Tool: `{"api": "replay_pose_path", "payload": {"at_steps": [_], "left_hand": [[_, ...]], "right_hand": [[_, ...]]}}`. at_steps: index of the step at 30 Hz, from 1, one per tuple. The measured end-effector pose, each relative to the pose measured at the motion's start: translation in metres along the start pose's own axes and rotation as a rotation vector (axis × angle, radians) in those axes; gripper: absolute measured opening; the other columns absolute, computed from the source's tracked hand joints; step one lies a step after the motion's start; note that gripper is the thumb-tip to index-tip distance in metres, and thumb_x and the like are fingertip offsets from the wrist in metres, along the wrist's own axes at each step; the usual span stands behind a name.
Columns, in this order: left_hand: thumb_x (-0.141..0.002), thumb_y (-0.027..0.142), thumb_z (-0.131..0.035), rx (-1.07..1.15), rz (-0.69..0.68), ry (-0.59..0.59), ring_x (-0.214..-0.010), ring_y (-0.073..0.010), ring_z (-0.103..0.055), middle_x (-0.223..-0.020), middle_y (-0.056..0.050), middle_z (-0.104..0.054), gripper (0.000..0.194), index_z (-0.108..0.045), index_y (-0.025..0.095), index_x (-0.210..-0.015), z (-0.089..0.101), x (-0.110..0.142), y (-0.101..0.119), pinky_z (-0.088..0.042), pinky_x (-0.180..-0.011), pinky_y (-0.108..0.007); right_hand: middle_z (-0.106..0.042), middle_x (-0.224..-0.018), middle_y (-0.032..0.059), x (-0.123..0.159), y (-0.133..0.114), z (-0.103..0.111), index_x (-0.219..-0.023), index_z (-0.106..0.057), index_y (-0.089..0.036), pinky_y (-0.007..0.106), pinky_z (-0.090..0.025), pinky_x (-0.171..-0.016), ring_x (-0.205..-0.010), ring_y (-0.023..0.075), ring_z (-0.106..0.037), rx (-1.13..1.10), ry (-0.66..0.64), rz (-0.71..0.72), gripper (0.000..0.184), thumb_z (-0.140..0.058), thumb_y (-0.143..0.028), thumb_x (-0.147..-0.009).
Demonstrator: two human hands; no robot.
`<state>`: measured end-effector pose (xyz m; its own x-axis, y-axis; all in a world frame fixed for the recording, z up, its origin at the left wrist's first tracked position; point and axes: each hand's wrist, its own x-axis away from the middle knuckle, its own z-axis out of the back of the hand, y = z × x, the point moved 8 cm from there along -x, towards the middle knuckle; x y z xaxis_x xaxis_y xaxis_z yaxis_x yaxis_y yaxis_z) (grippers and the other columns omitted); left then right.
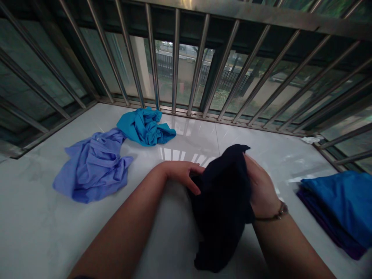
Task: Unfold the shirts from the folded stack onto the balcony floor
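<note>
A dark navy, nearly black piece of cloth hangs bunched between my hands above the white floor; its exact kind of garment cannot be made out. My left hand grips its left side, thumb in front and some fingers hidden by the fabric. At the upper right edge, my right hand holds the same cloth, with most fingertips behind it. A bracelet or watch circles my right wrist. To the left lie a crumpled lavender garment and, farther back, a crumpled teal garment.
On the right, a folded blue cloth rests on a folded purple one. Metal railing bars stand along the back and sides, with windows behind. A small white scrap lies by the back right corner of the glossy tiled floor.
</note>
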<state>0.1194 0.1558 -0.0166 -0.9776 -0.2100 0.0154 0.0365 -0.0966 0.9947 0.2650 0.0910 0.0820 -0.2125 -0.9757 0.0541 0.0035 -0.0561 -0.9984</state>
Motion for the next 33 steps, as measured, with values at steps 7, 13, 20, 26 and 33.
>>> {"api": "replay_pose_path", "payload": {"at_steps": [7, 13, 20, 26, 33], "left_hand": [[-0.074, 0.068, -0.094, 0.307, 0.088, -0.042, -0.08, -0.0177, -0.067, -0.085, -0.002, -0.074, 0.049, -0.08, 0.023, -0.086, -0.011, 0.006, -0.001, -0.057, -0.083, -0.029], [-0.056, 0.079, -0.098, 0.402, 0.045, 0.073, -0.113, -0.031, -0.075, -0.112, -0.008, -0.082, 0.08, -0.083, 0.022, -0.109, -0.001, 0.007, -0.003, -0.057, -0.106, -0.041], [-0.062, 0.062, -0.103, 0.4, 0.179, 0.212, -0.086, -0.022, -0.078, -0.093, -0.003, -0.084, 0.053, -0.086, 0.021, -0.092, 0.006, 0.013, -0.025, -0.062, -0.097, -0.037], [-0.071, 0.053, -0.102, 0.725, 0.087, 0.454, -0.091, -0.0216, -0.081, -0.103, -0.011, -0.086, 0.051, -0.084, 0.016, -0.101, 0.014, 0.009, -0.028, -0.061, -0.092, -0.031], [-0.089, 0.053, -0.089, 0.871, -0.109, 0.862, -0.09, -0.0259, -0.084, -0.092, -0.009, -0.085, 0.043, -0.079, 0.014, -0.104, 0.05, 0.027, -0.018, -0.067, -0.091, -0.036]], "right_hand": [[-0.071, -0.088, 0.0047, -0.051, 0.035, 0.019, -0.101, -0.063, -0.024, 0.042, -0.054, -0.082, -0.085, 0.0272, -0.067, 0.538, 0.152, 0.113, 0.034, -0.057, -0.057, -0.098], [-0.072, -0.088, 0.0015, -0.021, 0.027, -0.01, -0.118, -0.058, -0.029, 0.034, -0.053, -0.062, -0.072, 0.0226, -0.066, 0.172, -0.008, 0.047, 0.035, -0.059, -0.06, -0.103], [-0.078, -0.104, 0.0066, -0.012, 0.011, -0.027, -0.123, -0.065, -0.026, 0.037, -0.054, -0.081, -0.093, 0.0251, -0.073, 0.573, -0.124, 0.276, 0.023, -0.057, -0.041, -0.108], [-0.07, -0.127, 0.0176, -0.031, 0.021, -0.008, -0.143, -0.057, -0.018, 0.047, -0.058, -0.086, -0.093, 0.0283, -0.071, 0.813, 0.008, 0.356, 0.05, -0.064, -0.047, -0.103], [-0.072, -0.139, 0.0148, -0.014, 0.032, -0.04, -0.152, -0.053, -0.024, 0.047, -0.059, -0.099, -0.113, 0.0283, -0.074, 0.67, -0.331, 0.193, 0.051, -0.059, -0.051, -0.108]]}}
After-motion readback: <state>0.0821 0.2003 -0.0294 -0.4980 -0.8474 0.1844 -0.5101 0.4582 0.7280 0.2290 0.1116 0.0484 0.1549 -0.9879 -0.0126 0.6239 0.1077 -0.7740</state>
